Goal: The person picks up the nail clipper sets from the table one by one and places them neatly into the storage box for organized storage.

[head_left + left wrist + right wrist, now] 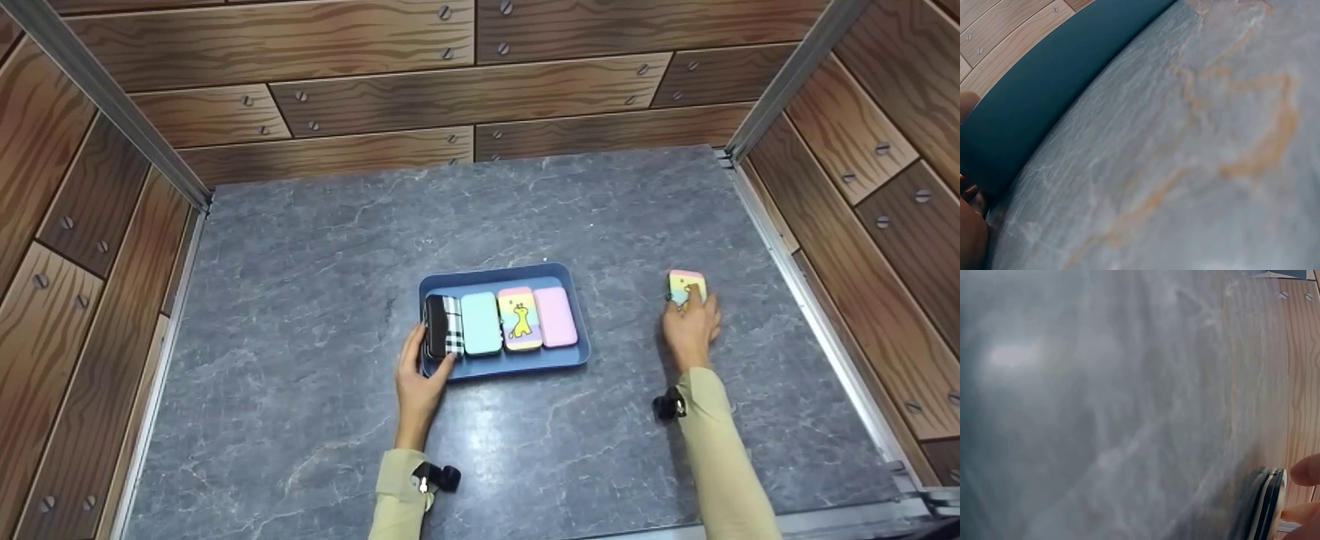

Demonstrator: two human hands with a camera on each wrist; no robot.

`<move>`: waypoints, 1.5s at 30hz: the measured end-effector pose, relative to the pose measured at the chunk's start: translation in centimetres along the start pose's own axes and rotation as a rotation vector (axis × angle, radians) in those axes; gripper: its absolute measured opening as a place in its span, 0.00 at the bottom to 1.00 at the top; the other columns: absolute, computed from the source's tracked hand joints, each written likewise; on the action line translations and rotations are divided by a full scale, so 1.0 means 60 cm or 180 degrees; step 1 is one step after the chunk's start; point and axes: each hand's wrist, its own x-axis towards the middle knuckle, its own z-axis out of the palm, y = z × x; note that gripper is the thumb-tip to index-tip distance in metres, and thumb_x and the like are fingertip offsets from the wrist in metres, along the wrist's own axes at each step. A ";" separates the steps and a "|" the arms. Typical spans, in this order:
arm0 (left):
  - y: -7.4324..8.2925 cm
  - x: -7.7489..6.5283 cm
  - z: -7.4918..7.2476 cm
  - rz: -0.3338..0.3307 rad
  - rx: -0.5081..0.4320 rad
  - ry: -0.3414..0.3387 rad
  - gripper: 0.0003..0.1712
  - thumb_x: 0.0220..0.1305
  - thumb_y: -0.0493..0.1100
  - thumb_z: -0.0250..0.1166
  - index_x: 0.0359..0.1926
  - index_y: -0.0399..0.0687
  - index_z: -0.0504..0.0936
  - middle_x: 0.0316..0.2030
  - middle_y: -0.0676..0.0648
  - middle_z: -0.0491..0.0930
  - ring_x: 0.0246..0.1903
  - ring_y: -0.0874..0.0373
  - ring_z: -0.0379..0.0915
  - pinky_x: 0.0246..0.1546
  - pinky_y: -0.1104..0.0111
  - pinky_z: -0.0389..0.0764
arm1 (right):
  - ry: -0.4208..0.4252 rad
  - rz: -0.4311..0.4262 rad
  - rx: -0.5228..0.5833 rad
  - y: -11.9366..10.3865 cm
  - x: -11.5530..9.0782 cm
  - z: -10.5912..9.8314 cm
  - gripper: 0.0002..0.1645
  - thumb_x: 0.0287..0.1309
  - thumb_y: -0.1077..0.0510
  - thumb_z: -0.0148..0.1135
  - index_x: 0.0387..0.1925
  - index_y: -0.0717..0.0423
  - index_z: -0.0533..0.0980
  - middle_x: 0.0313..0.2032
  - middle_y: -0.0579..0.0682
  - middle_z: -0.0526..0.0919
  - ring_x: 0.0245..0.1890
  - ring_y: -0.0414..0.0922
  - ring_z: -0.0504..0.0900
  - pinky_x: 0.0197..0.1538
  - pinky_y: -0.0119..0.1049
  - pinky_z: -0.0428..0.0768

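Note:
A blue tray (510, 367) lies mid-table in the head view with small rounded hard cases side by side in it. From left to right they are a black-and-white plaid case (454, 322), a mint case (481, 322), a giraffe-print case (531, 300) and a pink case (556, 316). My left hand (421, 386) grips the tray's front left corner, thumb by the plaid case. To the right of the tray, my right hand (688, 328) holds a second giraffe-print case (686, 277), its lower part hidden under the fingers. The right wrist view catches that case's dark edge (1266, 509) beside fingertips.
A grey marbled tabletop (322, 285) surrounds the tray. Wood-plank-patterned walls (375, 45) stand at the back and both sides, with metal rails (817, 322) along the table's edges. Each wrist carries a small black camera (666, 405).

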 end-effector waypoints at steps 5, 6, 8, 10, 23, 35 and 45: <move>0.001 -0.001 0.000 0.0038 0.0031 0.0016 0.37 0.49 0.33 0.72 0.61 0.30 0.69 0.61 0.30 0.66 0.62 0.39 0.61 0.62 0.57 0.64 | 0.0062 -0.0004 0.0105 0.003 0.004 -0.003 0.31 0.66 0.56 0.44 0.68 0.61 0.58 0.67 0.70 0.51 0.67 0.65 0.48 0.65 0.61 0.45; 0.001 -0.001 0.000 0.0041 0.0039 0.0019 0.37 0.49 0.33 0.72 0.61 0.30 0.69 0.61 0.30 0.66 0.62 0.39 0.61 0.62 0.56 0.64 | 0.0094 -0.0014 0.0127 0.004 0.005 -0.003 0.30 0.66 0.55 0.44 0.67 0.61 0.60 0.66 0.69 0.54 0.66 0.65 0.50 0.65 0.60 0.46; 0.002 -0.001 0.000 0.0042 0.0048 0.0026 0.37 0.49 0.33 0.72 0.61 0.30 0.69 0.61 0.30 0.66 0.62 0.39 0.61 0.61 0.56 0.64 | 0.0197 -0.0037 0.0182 0.008 0.007 -0.004 0.28 0.65 0.56 0.46 0.65 0.61 0.64 0.63 0.67 0.60 0.64 0.63 0.54 0.64 0.58 0.48; 0.002 -0.001 0.000 0.0033 0.0047 0.0016 0.37 0.49 0.33 0.72 0.61 0.30 0.69 0.61 0.30 0.66 0.62 0.39 0.61 0.61 0.55 0.64 | 0.0318 -0.0057 0.0236 0.011 0.010 -0.004 0.26 0.64 0.56 0.49 0.62 0.60 0.68 0.61 0.64 0.65 0.62 0.61 0.56 0.63 0.57 0.50; -0.001 -0.001 0.000 0.0083 0.0027 0.0013 0.36 0.49 0.32 0.72 0.60 0.30 0.69 0.60 0.29 0.66 0.61 0.39 0.62 0.61 0.57 0.64 | 0.0247 0.0491 0.0619 0.014 0.016 -0.016 0.34 0.60 0.56 0.59 0.66 0.56 0.61 0.61 0.60 0.65 0.62 0.56 0.60 0.63 0.51 0.56; -0.042 -0.001 0.007 -0.0039 0.0014 -0.0003 0.38 0.51 0.41 0.73 0.63 0.40 0.69 0.63 0.36 0.65 0.64 0.45 0.60 0.63 0.58 0.63 | 0.0350 0.0626 0.1037 0.016 0.024 -0.014 0.36 0.55 0.59 0.62 0.65 0.59 0.63 0.62 0.58 0.66 0.61 0.51 0.65 0.64 0.41 0.62; -0.051 -0.002 0.010 0.0006 0.0026 0.0033 0.38 0.50 0.38 0.72 0.62 0.37 0.69 0.63 0.36 0.66 0.63 0.44 0.61 0.62 0.55 0.64 | 0.0537 0.0989 0.1602 0.009 0.029 -0.014 0.33 0.48 0.64 0.68 0.59 0.53 0.70 0.51 0.50 0.73 0.49 0.42 0.70 0.52 0.31 0.70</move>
